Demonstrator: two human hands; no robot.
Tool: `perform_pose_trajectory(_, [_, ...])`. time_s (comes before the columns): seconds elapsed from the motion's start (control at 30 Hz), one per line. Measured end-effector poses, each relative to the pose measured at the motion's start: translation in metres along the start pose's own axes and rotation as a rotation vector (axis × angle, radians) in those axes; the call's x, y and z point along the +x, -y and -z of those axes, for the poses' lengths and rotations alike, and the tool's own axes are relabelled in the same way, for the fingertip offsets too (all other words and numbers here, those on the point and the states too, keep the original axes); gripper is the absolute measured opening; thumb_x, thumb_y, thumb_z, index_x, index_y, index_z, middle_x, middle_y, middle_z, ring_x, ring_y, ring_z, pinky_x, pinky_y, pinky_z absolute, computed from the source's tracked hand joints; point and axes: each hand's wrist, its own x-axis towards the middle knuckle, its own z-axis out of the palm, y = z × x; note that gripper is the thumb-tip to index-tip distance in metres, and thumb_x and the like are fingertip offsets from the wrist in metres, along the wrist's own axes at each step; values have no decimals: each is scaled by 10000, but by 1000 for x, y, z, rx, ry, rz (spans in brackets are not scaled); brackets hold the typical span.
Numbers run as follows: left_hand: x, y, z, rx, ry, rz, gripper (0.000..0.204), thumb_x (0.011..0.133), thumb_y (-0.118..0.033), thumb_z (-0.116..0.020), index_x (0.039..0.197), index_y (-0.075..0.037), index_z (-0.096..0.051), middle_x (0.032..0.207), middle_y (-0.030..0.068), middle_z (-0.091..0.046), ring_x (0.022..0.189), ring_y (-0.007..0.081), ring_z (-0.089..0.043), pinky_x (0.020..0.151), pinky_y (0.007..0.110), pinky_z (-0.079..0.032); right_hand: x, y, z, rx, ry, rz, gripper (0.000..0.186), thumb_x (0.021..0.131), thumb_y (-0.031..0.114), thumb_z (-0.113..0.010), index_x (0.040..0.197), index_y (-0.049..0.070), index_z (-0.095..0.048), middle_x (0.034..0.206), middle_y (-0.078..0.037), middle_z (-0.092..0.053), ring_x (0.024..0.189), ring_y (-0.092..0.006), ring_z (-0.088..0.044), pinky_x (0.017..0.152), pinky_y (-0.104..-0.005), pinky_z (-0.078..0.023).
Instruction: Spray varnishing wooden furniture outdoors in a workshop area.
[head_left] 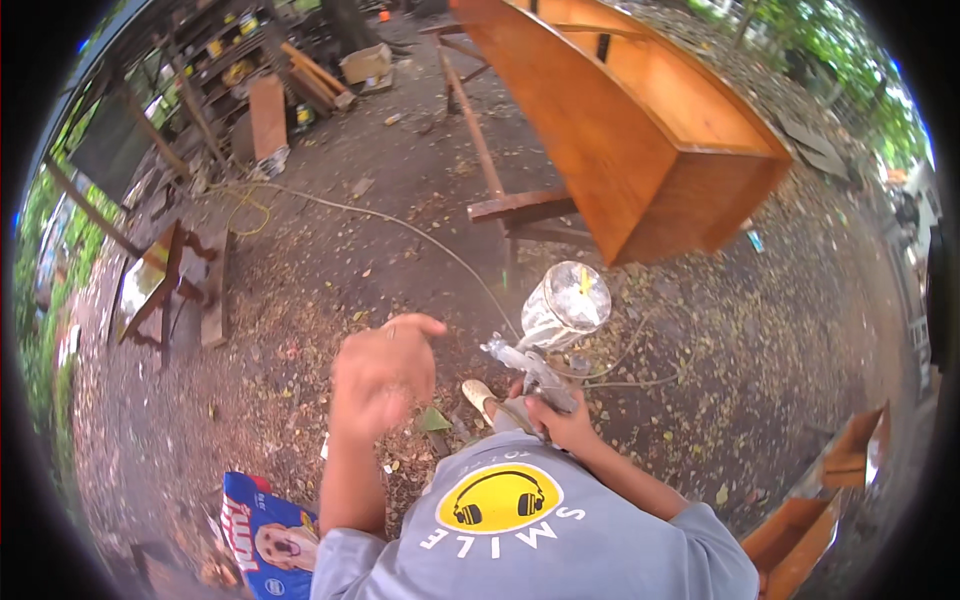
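Cabinet: large, orange wood, lying on a frame over leaf-strewn ground. Hose: pale, trailing across the ground toward the spray gun. Spray gun: metal, clear cup on top, gripped in the right hand below the cabinet. Left hand: raised, empty, fingers loosely spread, just beside the gun.

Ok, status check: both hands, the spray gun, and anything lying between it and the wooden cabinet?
Right hand gripping spray gun, clear cup on top. Left hand raised, empty. Orange wooden cabinet ahead on a stand. Hose trailing across the dirt between.
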Motion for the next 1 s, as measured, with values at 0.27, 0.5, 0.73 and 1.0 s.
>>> perform_pose_trajectory(0.27, [-420,224,-106,500,1205,1385,647,774,-462,-664,1274,-54,-625,1307,214,-609,1176,344,-607,995,440,-477,-103,28,42,52,-266,14,102,941,121,-659,1015,58,-693,745,42,-613,559,-9,-470,475,-209,-374])
perform_pose_trajectory(0.5, [-482,199,-196,366,1188,974,509,769,-365,-662,1181,-67,-665,1175,193,-664,1083,329,-644,883,459,-506,-170,29,159,107,-449,62,151,955,76,-605,1068,3,-672,859,-16,-689,487,-41,-456,447,-218,-383])
perform_pose_trajectory(0.73, [-412,229,-263,791,1258,816,385,783,-281,-658,1126,-105,-674,1178,130,-666,1065,321,-641,845,463,-529,-266,44,332,134,-543,114,181,935,114,-622,1017,-25,-703,582,11,-551,474,-53,-451,452,-224,-345])
perform_pose_trajectory(1.0, [-205,286,-446,746,1131,183,303,878,-317,-641,1094,-108,-674,1194,66,-678,1015,259,-667,793,411,-553,-329,75,504,206,-822,182,175,921,109,-649,1039,-18,-672,703,4,-611,565,-47,-503,518,-219,-383])
